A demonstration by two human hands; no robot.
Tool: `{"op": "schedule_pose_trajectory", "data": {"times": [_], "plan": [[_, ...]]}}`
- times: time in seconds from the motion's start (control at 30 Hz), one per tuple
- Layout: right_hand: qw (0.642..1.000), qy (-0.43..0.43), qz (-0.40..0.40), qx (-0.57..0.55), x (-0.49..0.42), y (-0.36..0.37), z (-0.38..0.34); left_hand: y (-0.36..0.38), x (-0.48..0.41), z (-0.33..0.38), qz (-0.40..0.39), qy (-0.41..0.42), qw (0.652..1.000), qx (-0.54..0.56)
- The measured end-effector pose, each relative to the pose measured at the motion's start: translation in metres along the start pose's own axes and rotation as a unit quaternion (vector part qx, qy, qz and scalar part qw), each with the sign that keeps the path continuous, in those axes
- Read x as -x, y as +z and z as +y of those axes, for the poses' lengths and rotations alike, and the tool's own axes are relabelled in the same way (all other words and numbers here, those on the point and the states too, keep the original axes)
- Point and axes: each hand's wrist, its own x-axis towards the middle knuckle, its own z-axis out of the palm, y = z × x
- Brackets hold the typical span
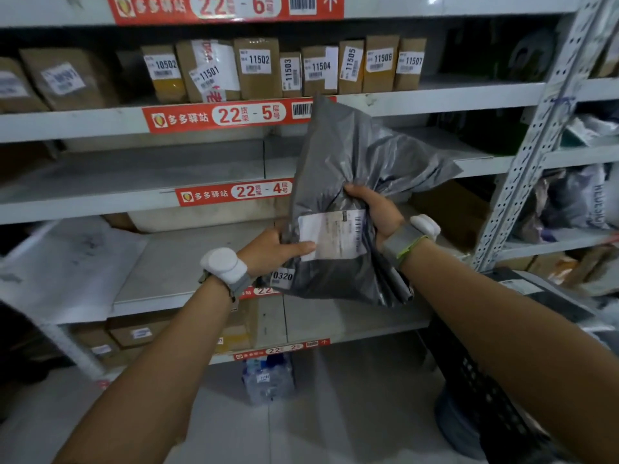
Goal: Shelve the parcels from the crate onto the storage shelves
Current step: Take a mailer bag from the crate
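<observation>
Steel shelves point(435, 95) face the person; the grey parcel point(348, 152) is held upright before the front edge of shelf 22-4 point(134, 182), left hand point(271, 249) gripping its lower edge, right hand point(375, 209) gripping its side, higher.

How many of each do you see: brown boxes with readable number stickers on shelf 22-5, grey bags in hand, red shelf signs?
Brown boxes with readable stickers: 8
Grey bag, gripped by left hand and right hand: 1
Red shelf signs, one mostly hidden by the bag: 5
Total: 14
</observation>
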Motion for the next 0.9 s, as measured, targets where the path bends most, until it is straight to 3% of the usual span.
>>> {"op": "schedule_pose_trajectory", "data": {"times": [0.37, 0.7, 0.77, 0.83, 0.9], "plan": [[0.998, 0.019, 0.057, -0.037, 0.015, -0.015, 0.005, -0.016, 0.021, -0.042, -0.021, 0.033, 0.996, -0.078], [0.996, 0.038, 0.055, -0.061, 0.013, -0.019, 0.012, -0.015, 0.016, -0.062, -0.004, 0.063, 0.998, -0.023], [0.995, 0.035, 0.041, -0.085, 0.011, -0.018, 0.014, -0.011, 0.017, -0.068, 0.019, 0.061, 0.995, 0.083], [0.993, 0.032, 0.041, -0.107, 0.01, -0.016, 0.016, -0.003, 0.021, -0.068, 0.048, 0.038, 0.954, 0.293], [0.991, 0.037, 0.038, -0.121, 0.009, -0.009, 0.021, 0.006, 0.023, -0.067, 0.063, 0.016, 0.914, 0.401]]}}
